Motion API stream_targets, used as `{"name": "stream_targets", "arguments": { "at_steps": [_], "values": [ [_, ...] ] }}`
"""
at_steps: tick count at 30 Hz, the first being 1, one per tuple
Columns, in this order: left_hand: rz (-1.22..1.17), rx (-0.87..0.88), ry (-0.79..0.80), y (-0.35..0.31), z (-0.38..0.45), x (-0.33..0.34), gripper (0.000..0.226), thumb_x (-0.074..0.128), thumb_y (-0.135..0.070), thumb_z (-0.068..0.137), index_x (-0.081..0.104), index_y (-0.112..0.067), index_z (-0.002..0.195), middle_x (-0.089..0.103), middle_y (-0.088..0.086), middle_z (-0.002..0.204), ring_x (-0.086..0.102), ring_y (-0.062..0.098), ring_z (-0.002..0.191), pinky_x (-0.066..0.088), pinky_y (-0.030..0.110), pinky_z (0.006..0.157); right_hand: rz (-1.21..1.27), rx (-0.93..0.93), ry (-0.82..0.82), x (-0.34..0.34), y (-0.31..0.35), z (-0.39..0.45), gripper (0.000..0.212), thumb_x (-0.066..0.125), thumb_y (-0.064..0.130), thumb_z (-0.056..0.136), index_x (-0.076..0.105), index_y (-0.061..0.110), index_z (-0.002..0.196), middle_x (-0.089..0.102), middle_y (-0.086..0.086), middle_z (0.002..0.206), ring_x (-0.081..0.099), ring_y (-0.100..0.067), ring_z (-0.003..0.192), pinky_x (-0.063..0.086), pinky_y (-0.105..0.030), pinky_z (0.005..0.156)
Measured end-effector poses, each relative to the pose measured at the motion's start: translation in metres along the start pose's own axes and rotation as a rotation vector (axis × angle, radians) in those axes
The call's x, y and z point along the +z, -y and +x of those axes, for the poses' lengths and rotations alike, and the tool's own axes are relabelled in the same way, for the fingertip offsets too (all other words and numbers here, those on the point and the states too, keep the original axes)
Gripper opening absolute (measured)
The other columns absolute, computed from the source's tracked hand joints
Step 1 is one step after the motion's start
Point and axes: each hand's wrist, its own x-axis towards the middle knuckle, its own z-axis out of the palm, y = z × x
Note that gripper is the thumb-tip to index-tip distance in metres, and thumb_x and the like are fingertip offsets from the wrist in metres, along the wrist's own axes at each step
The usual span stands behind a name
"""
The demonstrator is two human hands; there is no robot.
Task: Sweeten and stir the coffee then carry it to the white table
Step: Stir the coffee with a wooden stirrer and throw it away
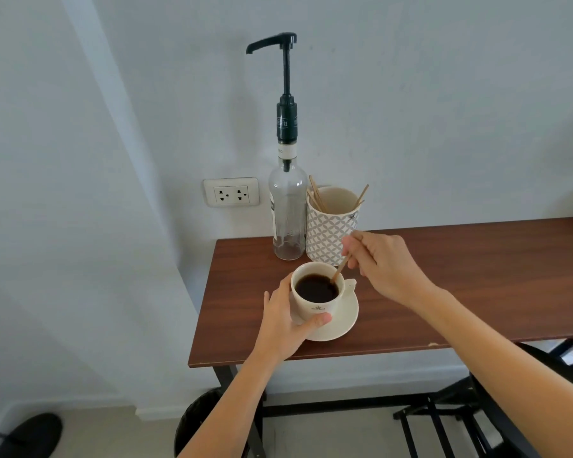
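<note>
A cream cup [315, 307] of black coffee stands on a cream saucer [343, 320] near the left end of a brown wooden table [460, 292]. My left hand [286, 320] wraps around the cup's left side, thumb across its front. My right hand [382, 262] pinches a thin wooden stir stick [339, 272] whose lower end dips into the coffee at the cup's right side. Behind the cup stands a clear syrup bottle [287, 213] with a tall black pump, spout pointing left.
A patterned mug [329, 233] holding several wooden sticks stands right of the bottle, against the wall. A wall socket [231, 192] sits left of the bottle. Under the table are a black bin [196, 421] and a black chair [497, 411].
</note>
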Motion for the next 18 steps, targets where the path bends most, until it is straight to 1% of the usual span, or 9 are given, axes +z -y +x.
{"name": "stream_targets", "arguments": {
  "at_steps": [2,5,7,9,11,13,14,15,18],
  "values": [
    [0.002,0.004,-0.003,0.0,0.0,-0.001,0.082,0.077,-0.063,0.071,0.038,-0.04,0.139,0.052,-0.027,0.136,0.043,0.001,0.133,0.011,0.059,0.12,0.026,0.017,-0.025,0.001,0.001,-0.006,0.039,0.044,0.03,0.103,0.066,0.009,0.078,0.068,0.001,0.062,0.061,-0.001,0.058,0.044,-0.006,0.061],
    [0.011,0.011,-0.004,0.0,0.0,-0.001,0.083,0.076,-0.063,0.07,0.038,-0.039,0.14,0.053,-0.025,0.135,0.044,0.002,0.131,0.016,0.059,0.118,0.188,0.068,0.029,0.01,0.014,-0.011,0.038,0.046,0.027,0.103,0.067,0.008,0.078,0.07,-0.002,0.063,0.063,-0.012,0.052,0.049,-0.012,0.058],
    [0.013,0.014,-0.004,0.001,-0.001,-0.001,0.083,0.076,-0.063,0.07,0.038,-0.039,0.14,0.054,-0.024,0.135,0.045,0.003,0.131,0.017,0.059,0.118,0.243,0.054,0.037,0.018,0.023,-0.007,0.033,0.048,0.025,0.102,0.068,0.008,0.082,0.072,-0.006,0.068,0.065,-0.013,0.053,0.052,-0.013,0.056],
    [0.011,0.008,-0.006,0.0,-0.001,-0.001,0.081,0.077,-0.061,0.071,0.038,-0.041,0.139,0.053,-0.025,0.135,0.044,0.002,0.131,0.016,0.058,0.119,0.179,-0.01,0.006,0.023,0.024,0.001,0.03,0.049,0.025,0.102,0.067,0.011,0.082,0.071,-0.005,0.068,0.065,-0.01,0.056,0.053,-0.014,0.057],
    [0.006,0.002,-0.004,-0.001,-0.001,-0.001,0.079,0.078,-0.059,0.072,0.039,-0.041,0.138,0.054,-0.026,0.134,0.044,0.0,0.131,0.015,0.058,0.119,0.039,-0.065,-0.027,0.02,0.018,0.007,0.035,0.047,0.032,0.102,0.064,0.01,0.079,0.068,-0.005,0.064,0.064,-0.015,0.056,0.057,-0.029,0.059],
    [0.004,0.003,-0.002,-0.001,-0.002,-0.001,0.079,0.078,-0.058,0.072,0.04,-0.039,0.138,0.054,-0.027,0.134,0.044,-0.001,0.13,0.016,0.058,0.119,-0.079,-0.07,-0.059,0.013,0.011,0.009,0.044,0.042,0.037,0.101,0.061,0.007,0.076,0.065,-0.007,0.058,0.063,-0.025,0.055,0.055,-0.045,0.06],
    [0.004,0.001,-0.003,-0.001,-0.002,-0.001,0.079,0.078,-0.057,0.072,0.039,-0.039,0.139,0.053,-0.027,0.134,0.043,-0.002,0.13,0.016,0.058,0.119,-0.085,-0.048,-0.064,0.01,0.01,0.008,0.045,0.041,0.036,0.102,0.061,0.007,0.075,0.064,-0.007,0.057,0.063,-0.026,0.054,0.055,-0.045,0.06],
    [0.005,-0.002,-0.003,-0.002,-0.002,-0.002,0.079,0.078,-0.057,0.073,0.039,-0.039,0.139,0.053,-0.026,0.134,0.043,-0.001,0.13,0.017,0.058,0.118,-0.052,-0.026,-0.055,0.009,0.01,0.006,0.043,0.042,0.034,0.103,0.062,0.007,0.075,0.065,-0.006,0.057,0.064,-0.023,0.054,0.055,-0.039,0.061],
    [0.008,-0.001,-0.001,-0.001,-0.002,-0.002,0.081,0.077,-0.06,0.072,0.039,-0.038,0.139,0.054,-0.025,0.134,0.044,0.001,0.13,0.019,0.058,0.118,0.117,0.035,0.01,0.017,0.021,0.0,0.037,0.046,0.027,0.103,0.066,0.007,0.079,0.07,-0.002,0.062,0.065,-0.011,0.053,0.053,-0.016,0.059]
  ]
}}
